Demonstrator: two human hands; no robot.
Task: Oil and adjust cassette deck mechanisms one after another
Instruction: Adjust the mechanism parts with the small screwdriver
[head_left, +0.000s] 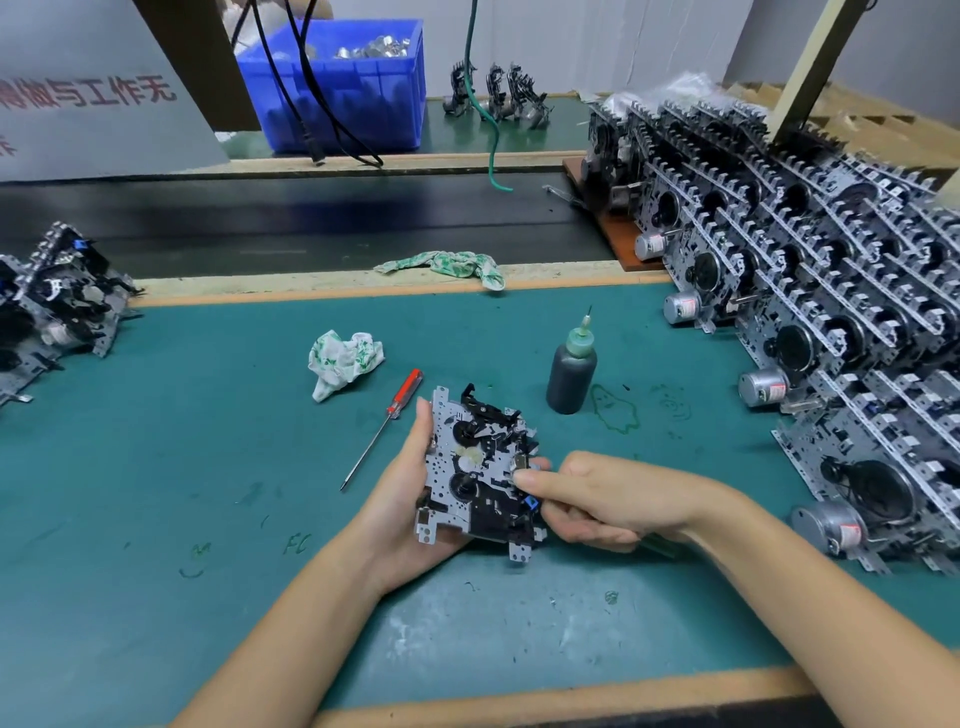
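Observation:
A cassette deck mechanism (475, 467), a silver perforated plate with black reels and levers, is held above the green mat at centre. My left hand (410, 499) grips it from the left and underneath. My right hand (597, 499) pinches a small part on the mechanism's right edge with thumb and forefinger. A dark oil bottle (571, 371) with a needle tip stands upright just beyond the mechanism. A red-handled screwdriver (387, 423) lies on the mat to the left.
Many stacked mechanisms (831, 322) fill the right side. Several more mechanisms (57, 306) sit at the left edge. A crumpled cloth (343, 361) lies on the mat, another cloth (447, 265) on the wooden rail. A blue bin (337, 88) stands behind the belt.

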